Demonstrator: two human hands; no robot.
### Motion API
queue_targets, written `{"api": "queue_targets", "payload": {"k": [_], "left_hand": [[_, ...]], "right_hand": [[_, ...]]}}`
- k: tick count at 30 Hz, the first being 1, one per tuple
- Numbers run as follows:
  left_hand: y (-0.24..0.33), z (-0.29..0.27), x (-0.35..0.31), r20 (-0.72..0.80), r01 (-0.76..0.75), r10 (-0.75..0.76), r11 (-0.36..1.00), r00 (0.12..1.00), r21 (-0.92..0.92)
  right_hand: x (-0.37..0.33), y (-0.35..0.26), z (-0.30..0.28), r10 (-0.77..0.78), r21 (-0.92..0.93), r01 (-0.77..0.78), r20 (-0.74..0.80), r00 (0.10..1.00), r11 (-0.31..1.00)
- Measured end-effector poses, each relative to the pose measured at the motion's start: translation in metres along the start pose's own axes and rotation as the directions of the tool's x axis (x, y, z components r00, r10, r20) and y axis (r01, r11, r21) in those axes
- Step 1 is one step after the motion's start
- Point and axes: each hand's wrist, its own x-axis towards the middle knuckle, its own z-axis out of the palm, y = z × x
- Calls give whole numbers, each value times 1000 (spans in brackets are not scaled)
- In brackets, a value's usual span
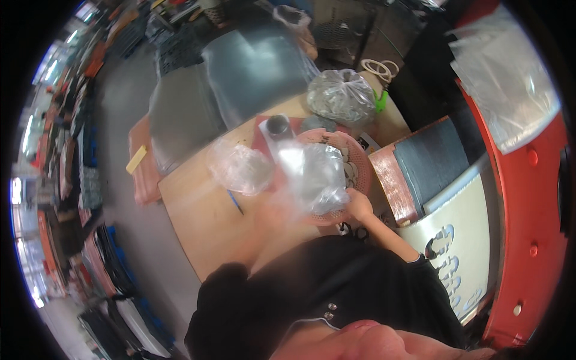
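Observation:
A clear plastic bag (327, 177) is spread over a round pink basket (365, 180) on the wooden table. At the bag's lower right corner, the fingers of my right hand (359, 205) are closed on its edge. My left hand (273, 216) is a motion smear at the bag's lower left, so its fingers cannot be made out. Pale and dark flat pieces (350, 168) show inside the basket beside the bag. Another crumpled clear bag (243, 169) lies to the left, with a thin blue pen-like stick (235, 201) below it.
A filled, tied clear bag (341, 97) stands at the table's far end, near a dark-topped cylinder (278, 125). Dark sheets (255, 69) lie beyond the table (186, 201). On the right are a block with dark sheets (429, 162), a cut-out white sheet (459, 240) and a red machine frame (531, 210).

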Motion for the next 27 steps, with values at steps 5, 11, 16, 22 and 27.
{"api": "queue_targets", "payload": {"k": [5, 11, 16, 22, 27], "left_hand": [[-18, 84, -123, -130, 197, -216, 970, 968, -145], [-17, 122, -172, 160, 693, -949, 76, 270, -717], [13, 83, -170, -108, 419, -982, 164, 154, -893], [17, 62, -203, -126, 86, -984, 116, -123, -990], [5, 64, -210, -143, 42, -959, 137, -244, -990]], "right_hand": [[30, -39, 6, -457, -33, 496, 343, 821, 868], [114, -79, -42, -560, -419, 444, -209, 802, 792], [149, -75, -43, -80, -493, -107, -343, 936, 864], [219, -6, -47, 51, -558, -143, -177, 983, 818], [256, 27, -47, -6, -579, 167, 269, 963, 798]]}}
